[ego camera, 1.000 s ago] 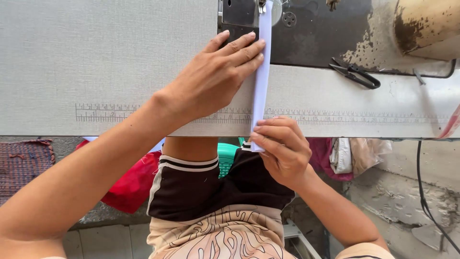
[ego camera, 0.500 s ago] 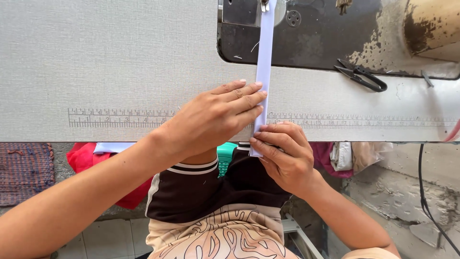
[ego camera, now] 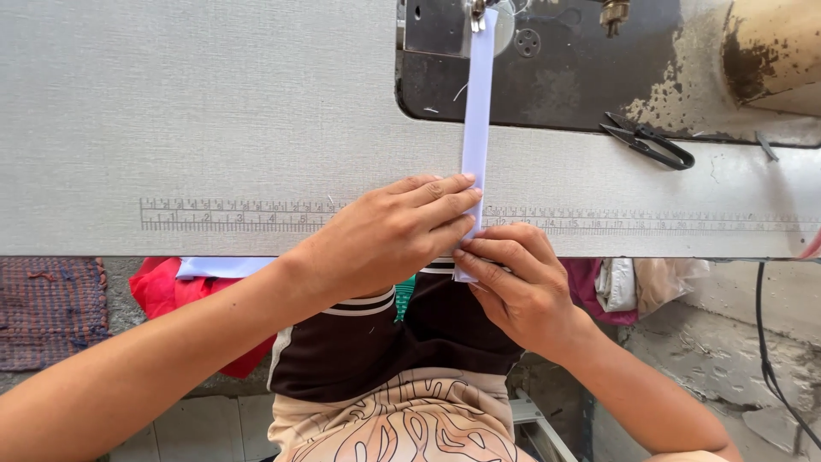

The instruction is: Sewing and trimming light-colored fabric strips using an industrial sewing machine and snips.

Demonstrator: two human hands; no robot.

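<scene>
A narrow white fabric strip (ego camera: 476, 103) runs from the sewing machine's presser foot (ego camera: 479, 10) down to the table's near edge. My left hand (ego camera: 389, 233) lies flat on the table with its fingertips pressing the strip's left side. My right hand (ego camera: 513, 278) pinches the strip's near end at the table edge. The two hands touch each other around the strip.
The dark machine bed (ego camera: 564, 68) sits at the top, with black thread snips (ego camera: 646, 141) to its right. A printed ruler (ego camera: 231, 216) runs along the pale table (ego camera: 197, 103). Red cloth (ego camera: 162, 291) and other fabric (ego camera: 616, 287) hang below.
Both hands have slid back toward the near table edge along the strip, leaving more of the strip showing between my hands and the presser foot.
</scene>
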